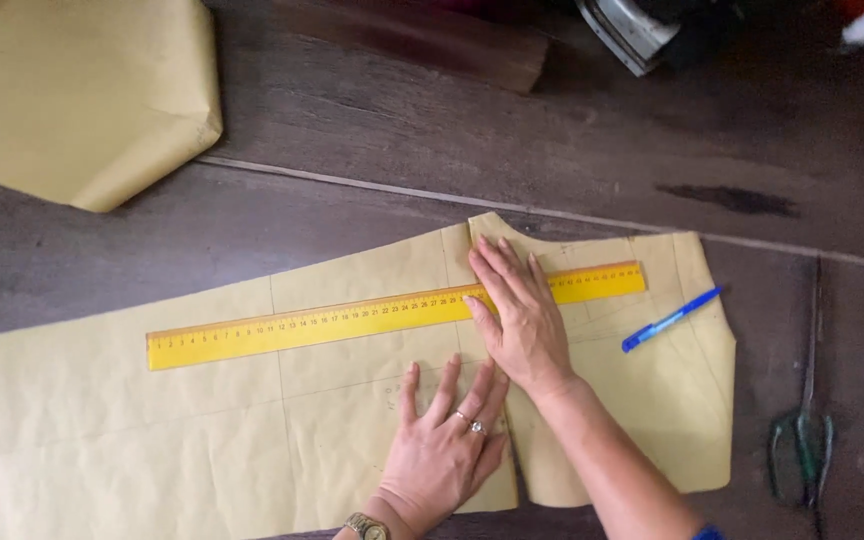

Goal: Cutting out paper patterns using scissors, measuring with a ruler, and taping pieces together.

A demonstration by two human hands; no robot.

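A long yellow ruler (332, 322) lies slanted across a tan paper pattern piece (102, 420) on a dark wooden table (372, 140). My right hand (517, 315) lies flat, fingers spread, pressing on the ruler near its right end. My left hand (442, 445), with rings and a wristwatch, rests flat on the paper just below the ruler, its fingertips beside my right wrist. Neither hand holds anything. A blue pen (670, 320) lies on the paper to the right of my right hand.
Green-handled scissors (804, 440) lie on the table at the right edge. A folded tan paper sheet (72, 100) sits at the top left. A dark wooden block (422, 40) and part of an iron (642, 30) are at the top.
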